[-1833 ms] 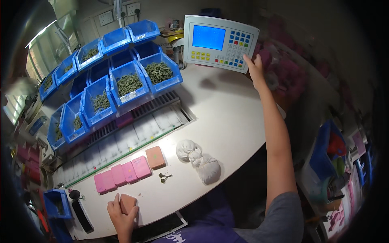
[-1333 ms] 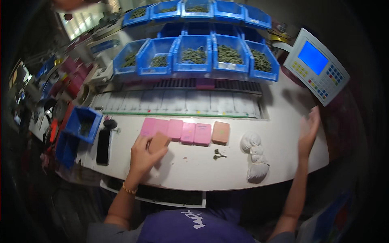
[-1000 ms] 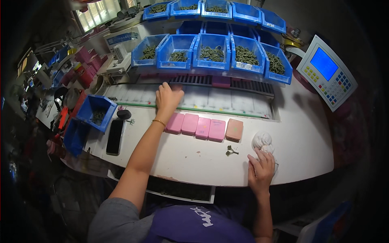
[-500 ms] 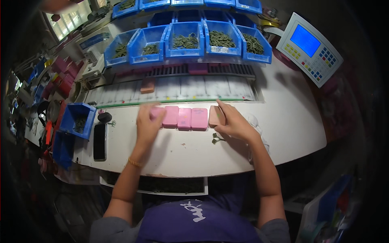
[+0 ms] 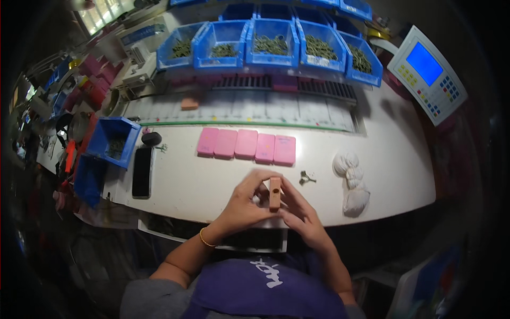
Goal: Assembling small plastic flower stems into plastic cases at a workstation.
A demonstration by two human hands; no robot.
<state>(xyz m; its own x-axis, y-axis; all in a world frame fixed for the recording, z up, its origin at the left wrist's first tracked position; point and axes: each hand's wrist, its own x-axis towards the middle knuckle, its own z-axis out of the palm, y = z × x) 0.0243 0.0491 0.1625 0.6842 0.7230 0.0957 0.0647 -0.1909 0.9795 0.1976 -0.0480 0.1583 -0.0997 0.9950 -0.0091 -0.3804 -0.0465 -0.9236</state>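
Observation:
An orange-tan rubber mould block (image 5: 274,194) is held on end between my two hands, near the front edge of the white table. A dark round hole shows in its upward narrow side. My left hand (image 5: 245,199) grips it from the left with curled fingers, and my right hand (image 5: 302,210) closes on it from the right. Beyond them, several pink blocks (image 5: 246,144) lie side by side in a row. A small dark green branched piece (image 5: 306,178) rests to the right of my hands.
Blue bins (image 5: 272,50) with green pieces stand at the back. A keypad device with a blue screen (image 5: 427,74) is far right. A knotted white cloth (image 5: 353,183) lies at right; a phone (image 5: 142,173) and blue bin (image 5: 112,141) are at left.
Both hands have come nearer the table's front edge. The orange-tan mould block left the right end of the row and is now upright between them. My left hand has left the pink blocks.

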